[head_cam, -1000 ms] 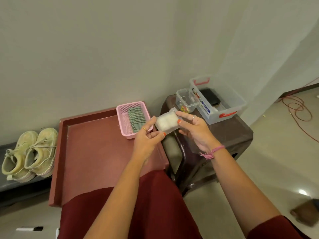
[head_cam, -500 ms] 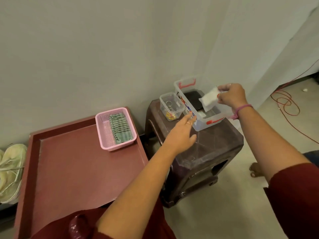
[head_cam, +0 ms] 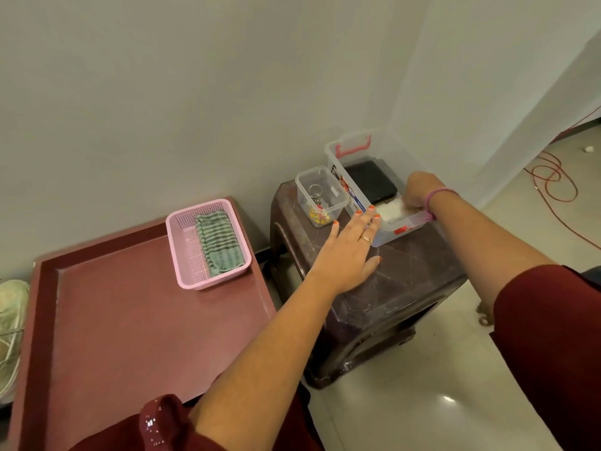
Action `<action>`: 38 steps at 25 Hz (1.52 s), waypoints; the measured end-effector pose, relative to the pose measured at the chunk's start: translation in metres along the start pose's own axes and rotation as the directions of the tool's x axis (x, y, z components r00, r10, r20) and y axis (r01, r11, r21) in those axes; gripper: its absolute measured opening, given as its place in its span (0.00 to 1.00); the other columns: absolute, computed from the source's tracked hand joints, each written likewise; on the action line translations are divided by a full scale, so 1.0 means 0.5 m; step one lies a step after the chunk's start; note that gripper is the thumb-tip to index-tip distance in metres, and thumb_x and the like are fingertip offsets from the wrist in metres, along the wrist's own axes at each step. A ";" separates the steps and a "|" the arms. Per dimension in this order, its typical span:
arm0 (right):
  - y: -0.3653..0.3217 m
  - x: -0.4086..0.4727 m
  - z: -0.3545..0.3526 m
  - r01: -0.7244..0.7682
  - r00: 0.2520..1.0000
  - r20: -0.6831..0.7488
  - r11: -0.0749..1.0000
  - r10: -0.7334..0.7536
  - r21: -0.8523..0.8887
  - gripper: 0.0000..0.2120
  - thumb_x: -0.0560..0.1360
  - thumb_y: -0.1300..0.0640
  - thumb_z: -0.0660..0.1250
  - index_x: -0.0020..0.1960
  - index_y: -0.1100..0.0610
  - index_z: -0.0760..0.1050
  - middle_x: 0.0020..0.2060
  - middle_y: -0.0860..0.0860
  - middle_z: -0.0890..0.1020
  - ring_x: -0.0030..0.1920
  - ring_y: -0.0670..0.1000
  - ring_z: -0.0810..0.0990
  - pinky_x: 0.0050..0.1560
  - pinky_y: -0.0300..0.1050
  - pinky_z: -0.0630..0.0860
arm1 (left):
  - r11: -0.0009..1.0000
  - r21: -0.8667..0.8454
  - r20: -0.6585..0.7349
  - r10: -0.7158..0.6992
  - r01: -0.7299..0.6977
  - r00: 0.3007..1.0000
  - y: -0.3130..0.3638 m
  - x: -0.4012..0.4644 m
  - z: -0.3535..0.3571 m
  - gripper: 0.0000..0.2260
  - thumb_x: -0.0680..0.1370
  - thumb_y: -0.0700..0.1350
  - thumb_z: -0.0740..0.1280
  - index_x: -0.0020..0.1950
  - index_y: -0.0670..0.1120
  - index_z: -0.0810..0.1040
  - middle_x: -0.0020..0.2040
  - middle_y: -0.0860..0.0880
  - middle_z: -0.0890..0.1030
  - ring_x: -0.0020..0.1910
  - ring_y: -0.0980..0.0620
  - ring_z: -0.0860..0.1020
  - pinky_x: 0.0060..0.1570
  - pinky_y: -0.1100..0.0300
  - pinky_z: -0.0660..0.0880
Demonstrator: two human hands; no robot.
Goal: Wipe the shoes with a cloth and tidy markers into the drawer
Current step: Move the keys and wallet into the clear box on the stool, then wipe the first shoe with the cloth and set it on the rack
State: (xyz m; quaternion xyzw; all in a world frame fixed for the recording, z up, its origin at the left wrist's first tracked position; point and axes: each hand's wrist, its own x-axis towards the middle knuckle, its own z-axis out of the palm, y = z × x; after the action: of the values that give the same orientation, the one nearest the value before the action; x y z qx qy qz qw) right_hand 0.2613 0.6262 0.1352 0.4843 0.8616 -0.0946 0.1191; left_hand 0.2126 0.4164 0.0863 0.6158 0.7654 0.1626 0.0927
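Note:
A green striped cloth (head_cam: pixel 219 245) lies folded in a pink basket (head_cam: pixel 208 283) on the red tray table (head_cam: pixel 130 320). A pale shoe (head_cam: pixel 9 336) shows at the left edge. My right hand (head_cam: pixel 419 190) reaches down into a clear box with red handles (head_cam: pixel 353 148) and holds a white packet (head_cam: pixel 392 211) at its bottom; the fingertips are hidden. My left hand (head_cam: pixel 353 252) lies flat with straight fingers, its tips touching the box's near corner. No markers are in sight.
The clear box stands on a dark brown plastic stool (head_cam: pixel 390 288), beside a small clear container (head_cam: pixel 320 196) holding a keyring. A black flat item (head_cam: pixel 370 180) lies inside the box. A red cable (head_cam: pixel 553 180) coils on the floor at right.
Both hands held the white packet over the tray. The right hand then carried it to the clear box and lowered it in. The left hand moved to the box's corner.

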 end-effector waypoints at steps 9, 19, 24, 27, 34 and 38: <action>0.005 -0.013 -0.009 0.033 0.999 -0.027 0.996 -0.035 -0.089 0.03 0.76 0.61 0.65 0.48 0.62 0.74 0.42 0.59 0.76 0.42 0.58 0.75 0.48 0.47 0.74 | 0.999 -0.015 0.062 -0.051 0.052 0.997 0.012 -0.001 -0.005 0.35 0.80 0.53 0.63 0.79 0.49 0.46 0.80 0.50 0.44 0.78 0.47 0.48 0.73 0.43 0.47; -0.015 -0.134 -0.055 0.132 0.985 -0.173 0.740 -0.021 0.660 0.05 0.73 0.64 0.65 0.42 0.61 0.80 0.42 0.57 0.82 0.45 0.54 0.81 0.48 0.46 0.79 | 0.994 -0.081 -0.006 -0.069 0.068 0.998 0.015 -0.066 -0.051 0.31 0.80 0.52 0.61 0.79 0.47 0.51 0.80 0.49 0.50 0.78 0.49 0.50 0.74 0.45 0.47; -0.102 -0.243 -0.023 0.228 0.973 -0.206 0.491 -0.099 0.841 0.07 0.74 0.63 0.65 0.46 0.56 0.81 0.40 0.52 0.84 0.39 0.47 0.83 0.42 0.39 0.81 | 0.968 -0.209 -0.137 -0.173 0.142 0.975 -0.023 -0.195 -0.098 0.28 0.81 0.50 0.61 0.78 0.45 0.57 0.79 0.48 0.55 0.77 0.51 0.53 0.75 0.47 0.47; -0.164 -0.299 0.011 0.224 0.973 -0.183 0.374 -0.144 0.900 0.07 0.75 0.63 0.65 0.50 0.58 0.81 0.39 0.52 0.84 0.38 0.46 0.83 0.40 0.37 0.80 | 0.936 -0.290 -0.185 -0.261 0.201 0.947 -0.057 -0.284 -0.122 0.26 0.81 0.49 0.62 0.77 0.45 0.59 0.78 0.48 0.58 0.77 0.52 0.55 0.76 0.51 0.48; -0.324 -0.390 0.118 0.149 0.962 -0.066 0.308 -0.267 0.940 0.07 0.76 0.62 0.65 0.46 0.53 0.80 0.40 0.52 0.85 0.39 0.45 0.83 0.41 0.37 0.80 | 0.816 -0.452 -0.288 -0.516 0.360 0.807 -0.175 -0.488 -0.142 0.24 0.79 0.45 0.64 0.74 0.43 0.65 0.72 0.47 0.67 0.72 0.51 0.65 0.73 0.58 0.60; -0.425 -0.398 0.193 0.100 0.966 -0.002 0.365 -0.259 0.925 0.07 0.75 0.64 0.64 0.45 0.55 0.80 0.40 0.55 0.84 0.36 0.46 0.81 0.37 0.37 0.79 | 0.711 -0.563 -0.297 -0.650 0.422 0.699 -0.248 -0.587 -0.129 0.22 0.79 0.44 0.65 0.72 0.45 0.67 0.69 0.49 0.70 0.68 0.55 0.68 0.65 0.68 0.60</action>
State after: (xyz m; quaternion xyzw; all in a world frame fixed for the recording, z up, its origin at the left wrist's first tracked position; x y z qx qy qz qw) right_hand 0.1899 0.3287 0.1122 0.3638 0.7010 -0.6019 -0.1178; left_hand 0.1433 0.0987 0.0839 0.2576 0.8524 0.4465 0.0876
